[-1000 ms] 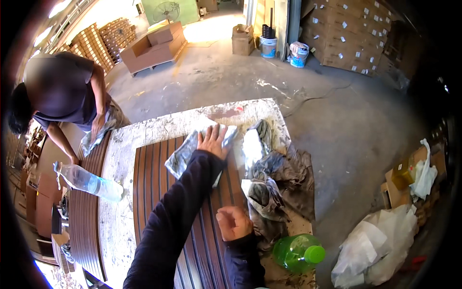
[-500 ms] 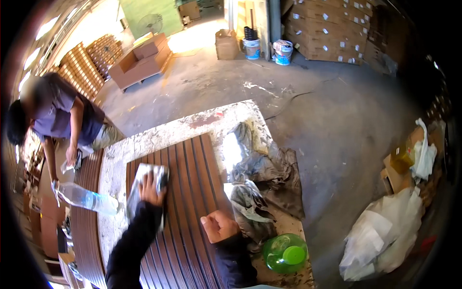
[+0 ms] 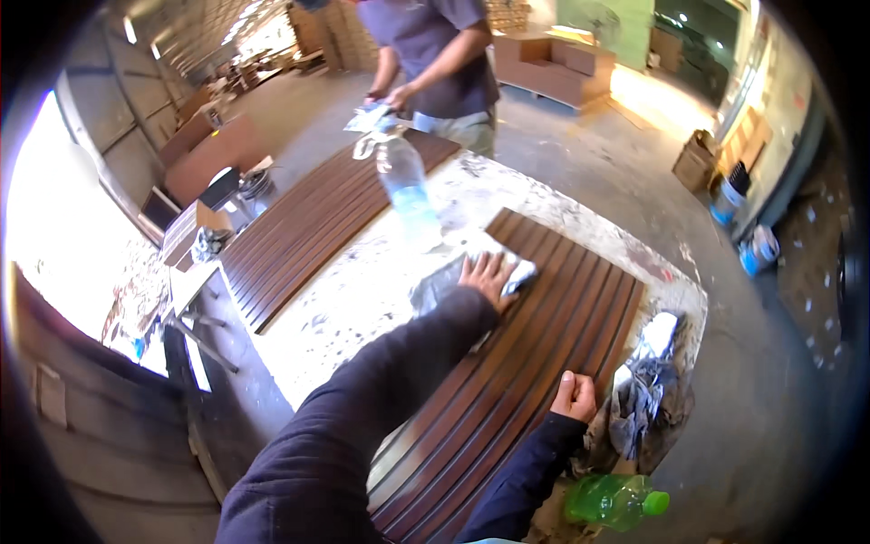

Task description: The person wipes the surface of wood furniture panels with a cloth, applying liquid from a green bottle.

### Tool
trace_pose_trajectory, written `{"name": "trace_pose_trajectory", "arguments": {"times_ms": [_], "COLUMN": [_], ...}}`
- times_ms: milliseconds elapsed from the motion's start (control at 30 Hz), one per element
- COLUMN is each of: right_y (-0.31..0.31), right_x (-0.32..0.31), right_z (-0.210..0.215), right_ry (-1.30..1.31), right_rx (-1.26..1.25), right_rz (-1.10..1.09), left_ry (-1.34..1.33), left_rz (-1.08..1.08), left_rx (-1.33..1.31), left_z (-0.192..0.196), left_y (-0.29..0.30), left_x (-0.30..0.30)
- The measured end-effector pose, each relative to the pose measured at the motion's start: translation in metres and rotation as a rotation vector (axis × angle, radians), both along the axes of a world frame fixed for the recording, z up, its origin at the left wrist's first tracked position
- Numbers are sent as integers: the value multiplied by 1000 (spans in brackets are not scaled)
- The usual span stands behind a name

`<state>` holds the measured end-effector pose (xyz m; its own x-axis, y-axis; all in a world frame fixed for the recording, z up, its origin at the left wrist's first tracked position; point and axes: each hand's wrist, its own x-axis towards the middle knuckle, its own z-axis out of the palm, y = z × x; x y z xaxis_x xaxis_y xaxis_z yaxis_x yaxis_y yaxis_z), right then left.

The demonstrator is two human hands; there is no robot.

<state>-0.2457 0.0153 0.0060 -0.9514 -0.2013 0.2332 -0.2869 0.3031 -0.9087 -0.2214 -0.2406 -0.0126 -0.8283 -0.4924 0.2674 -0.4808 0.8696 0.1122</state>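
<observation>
Two slatted brown panels lie on the speckled worktop (image 3: 362, 290), and the nearer panel (image 3: 535, 363) is your landmark. Your left hand (image 3: 488, 276) lies flat, fingers spread, pressing a pale cloth (image 3: 444, 281) onto that panel's far left corner. Your right hand (image 3: 574, 396) is curled into a loose fist at the panel's right edge, steadying it and holding nothing I can make out. Judging by this, you are mid-wipe on the slats. The next stroke calls for even pressure along the grooves, with the fist kept planted. Just beyond the panel's far corner stands a clear plastic bottle (image 3: 405, 186); a green bottle (image 3: 616, 499) lies off its near right corner, beside crumpled rags (image 3: 639, 403). Another person (image 3: 435, 54) works at the farther panel (image 3: 317, 222).
</observation>
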Motion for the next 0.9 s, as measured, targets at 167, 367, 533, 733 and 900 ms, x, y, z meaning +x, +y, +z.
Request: {"name": "trace_pose_trajectory", "arguments": {"times_ms": [167,367,533,733,900], "right_y": [-18,-21,26,135,197], "right_x": [19,14,49,215,302], "right_z": [-4,-16,-33,-20,-61], "right_ry": [118,182,573,328,488], "right_rx": [36,121,407,787,638], "right_rz": [118,184,503,416,-127], "left_ry": [-59,-248,-203,115,42], "left_rz": [5,82,-66,4,-129], "left_rx": [105,173,110,152,255], "left_z": [28,23,33,11,-1], "left_y": [91,188,150,86,129], "left_x": [199,381,340,265,327]}}
